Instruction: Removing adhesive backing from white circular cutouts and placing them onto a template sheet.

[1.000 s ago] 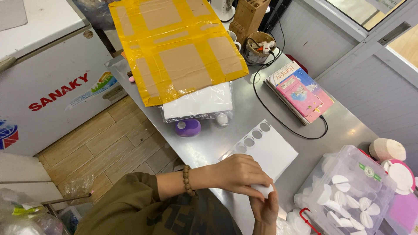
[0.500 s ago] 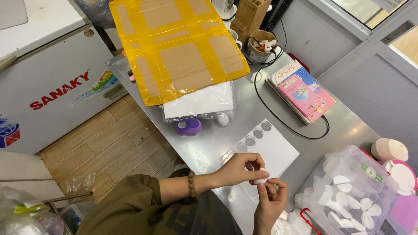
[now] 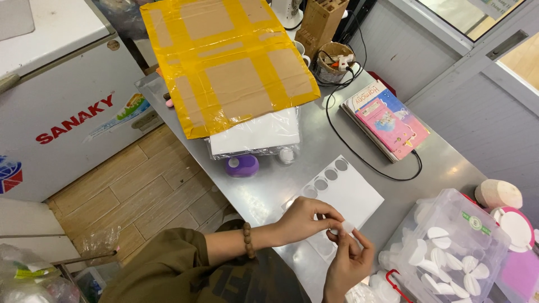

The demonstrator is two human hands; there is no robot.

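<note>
1. Head view looks down on a metal table [image 3: 292, 185] where both hands meet at its near edge.
2. Left hand [image 3: 306, 220], with a bead bracelet [image 3: 249, 240] on its wrist, reaches across; its thumb and forefinger are pinched together on a small white disc [image 3: 347, 227].
3. Right hand [image 3: 349, 264] rises from below, fingers curled and close together, the fingertips [image 3: 359, 238] touching the same disc from the other side.
4. Disc and hands sit just over the near corner of a white sheet [image 3: 351, 193] with round holes punched along one edge, lying flat on the table.
5. Just to the right stands a clear plastic box [image 3: 449, 247] holding many white discs, its lid off; I cannot tell where the lid is.
6. Farther up the table lies a purple punch [image 3: 242, 165], just beside a bag of white sheets [image 3: 255, 134], with a cardboard parcel in yellow tape [image 3: 224, 56] lying over the bag.
7. A pink book [image 3: 387, 120] lies on the far right side, a black cable [image 3: 348, 146] looping around it.
8. A white chest freezer [image 3: 62, 101] stands on the floor to the left, well apart from the hands.
</note>
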